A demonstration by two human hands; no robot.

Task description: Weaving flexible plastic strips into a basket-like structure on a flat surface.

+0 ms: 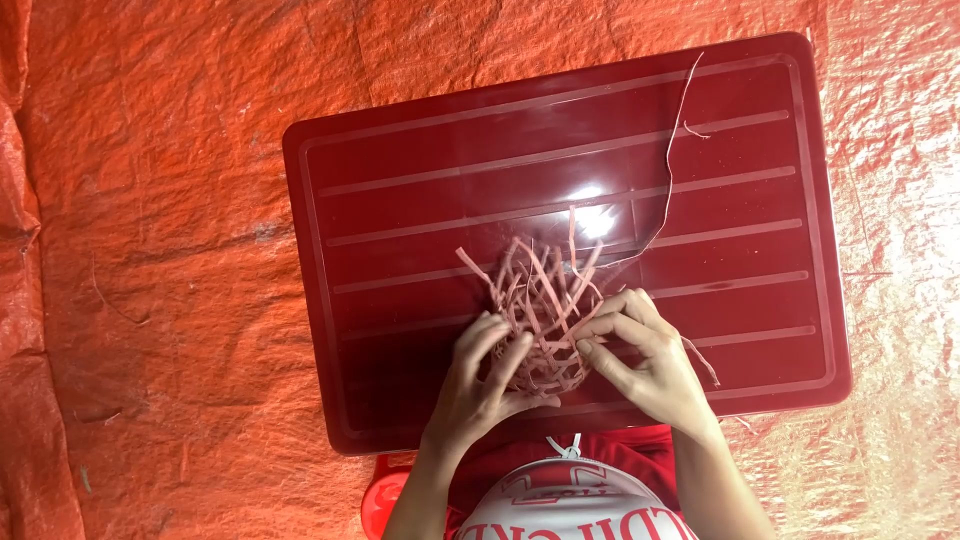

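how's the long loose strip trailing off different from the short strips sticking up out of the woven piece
The long loose strip is one thin strand curving far across the red lid; the short strips are many, wider and fan out from the woven piece. The long one lies on the lid, the short ones stand up between the left hand and right hand. Both look pale pinkish.

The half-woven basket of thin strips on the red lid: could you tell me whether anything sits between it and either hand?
Nothing visible does. The left hand already cups the woven basket from its left side, and the right hand pinches a strip at its right edge. Only the bare red lid lies under them.
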